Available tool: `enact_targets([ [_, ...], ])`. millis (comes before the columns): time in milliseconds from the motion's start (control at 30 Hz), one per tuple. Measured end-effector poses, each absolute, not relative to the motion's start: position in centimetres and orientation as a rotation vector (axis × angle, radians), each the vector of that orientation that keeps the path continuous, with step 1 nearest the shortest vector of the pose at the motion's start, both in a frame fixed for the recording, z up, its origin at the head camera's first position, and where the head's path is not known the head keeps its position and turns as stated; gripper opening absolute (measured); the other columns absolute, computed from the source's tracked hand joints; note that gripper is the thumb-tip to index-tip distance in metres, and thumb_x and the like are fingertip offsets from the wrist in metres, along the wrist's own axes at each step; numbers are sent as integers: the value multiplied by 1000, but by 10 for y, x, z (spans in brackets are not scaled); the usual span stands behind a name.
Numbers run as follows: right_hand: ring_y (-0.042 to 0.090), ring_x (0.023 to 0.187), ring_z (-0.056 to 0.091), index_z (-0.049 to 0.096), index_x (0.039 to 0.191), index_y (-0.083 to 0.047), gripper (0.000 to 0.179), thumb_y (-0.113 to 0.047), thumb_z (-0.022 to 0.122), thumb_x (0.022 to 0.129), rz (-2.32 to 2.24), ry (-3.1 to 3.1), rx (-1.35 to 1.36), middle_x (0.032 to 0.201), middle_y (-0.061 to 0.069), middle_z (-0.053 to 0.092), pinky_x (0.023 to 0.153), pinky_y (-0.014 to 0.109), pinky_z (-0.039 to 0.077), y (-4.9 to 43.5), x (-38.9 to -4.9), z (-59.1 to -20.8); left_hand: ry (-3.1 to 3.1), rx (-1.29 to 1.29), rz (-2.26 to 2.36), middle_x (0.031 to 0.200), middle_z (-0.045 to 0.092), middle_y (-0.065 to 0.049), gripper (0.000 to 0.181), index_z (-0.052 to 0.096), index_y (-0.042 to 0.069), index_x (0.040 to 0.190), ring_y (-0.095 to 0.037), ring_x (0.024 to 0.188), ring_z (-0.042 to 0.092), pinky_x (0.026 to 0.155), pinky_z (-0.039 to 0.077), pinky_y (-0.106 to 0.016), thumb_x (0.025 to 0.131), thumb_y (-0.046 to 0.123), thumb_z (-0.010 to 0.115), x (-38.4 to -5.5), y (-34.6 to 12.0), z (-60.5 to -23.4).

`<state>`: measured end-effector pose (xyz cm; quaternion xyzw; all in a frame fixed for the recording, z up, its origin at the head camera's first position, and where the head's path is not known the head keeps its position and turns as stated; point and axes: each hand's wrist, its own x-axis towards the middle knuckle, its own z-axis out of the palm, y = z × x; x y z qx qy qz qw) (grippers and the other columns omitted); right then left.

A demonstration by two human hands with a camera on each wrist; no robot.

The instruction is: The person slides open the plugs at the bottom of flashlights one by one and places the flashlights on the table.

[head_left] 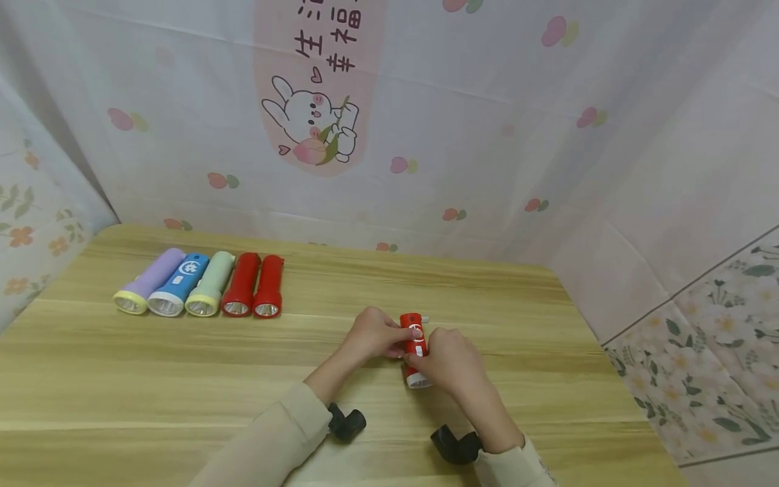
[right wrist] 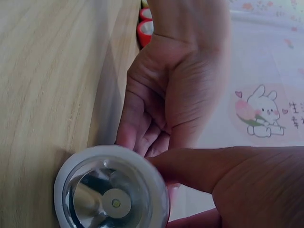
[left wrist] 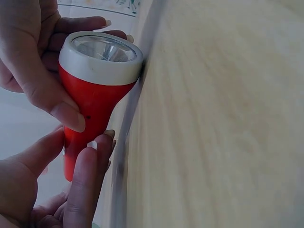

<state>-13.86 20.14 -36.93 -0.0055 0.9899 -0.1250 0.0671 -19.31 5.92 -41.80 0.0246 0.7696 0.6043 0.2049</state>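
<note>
Both hands hold a red flashlight (head_left: pixel 416 343) with a white rim around its lens, low over the table at center right. My left hand (head_left: pixel 377 331) pinches its narrow tail between thumb and fingers. Nearer the lens, my right hand (head_left: pixel 450 355) grips the body, its thumb lying across the red barrel. A small pale piece (head_left: pixel 425 319) juts sideways from the tail end. In the left wrist view the white rim (left wrist: pixel 102 64) faces up and the lens shows. The right wrist view looks straight at the lens (right wrist: pixel 114 202); the barrel is mostly hidden behind it.
At the back left of the wooden table (head_left: pixel 182 379) several flashlights lie side by side: purple (head_left: pixel 157 274), blue (head_left: pixel 182 281), pale green (head_left: pixel 211 281) and two red, one (head_left: pixel 242 281) beside the other (head_left: pixel 270 281). A printed curtain (head_left: pixel 438 122) hangs behind the table.
</note>
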Motion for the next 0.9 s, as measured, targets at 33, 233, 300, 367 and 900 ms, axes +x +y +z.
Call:
enact_targets([
  [33, 9, 46, 37, 50, 56, -13, 47, -36, 80, 85, -388, 2982, -11, 50, -6, 37, 42, 21, 25, 202, -139, -369, 2151, 69, 1680, 67, 72, -7, 28, 78, -1, 78, -10, 52, 69, 56, 58, -22, 85, 25, 83, -193, 60, -418],
  [233, 10, 46, 38, 53, 58, -12, 44, -32, 81, 84, -416, 2972, 8, 51, -5, 39, 42, 21, 26, 204, -142, -369, 2154, 56, 1665, 50, 62, -2, 29, 75, -1, 70, -8, 45, 63, 50, 53, -19, 84, 23, 83, -196, 65, -417],
  [300, 10, 47, 37, 53, 58, -12, 43, -32, 80, 84, -410, 2977, 1, 51, -5, 39, 43, 22, 25, 205, -143, -370, 2145, 43, 1668, 48, 60, 0, 30, 74, -1, 69, -8, 43, 62, 49, 53, -18, 83, 22, 83, -197, 66, -417],
  [367, 10, 48, 37, 51, 57, -12, 44, -31, 80, 84, -405, 2979, -5, 51, -5, 38, 43, 22, 25, 206, -143, -371, 2142, 33, 1667, 47, 60, -1, 30, 73, -1, 68, -8, 42, 62, 48, 53, -18, 83, 22, 84, -197, 67, -419],
  [900, 10, 47, 39, 46, 52, -15, 47, -31, 75, 86, -424, 2927, -2, 50, -6, 38, 44, 22, 27, 213, -146, -372, 2234, 76, 1619, 48, 62, -3, 34, 71, 1, 63, -9, 41, 62, 44, 49, -18, 83, 25, 84, -198, 74, -423],
])
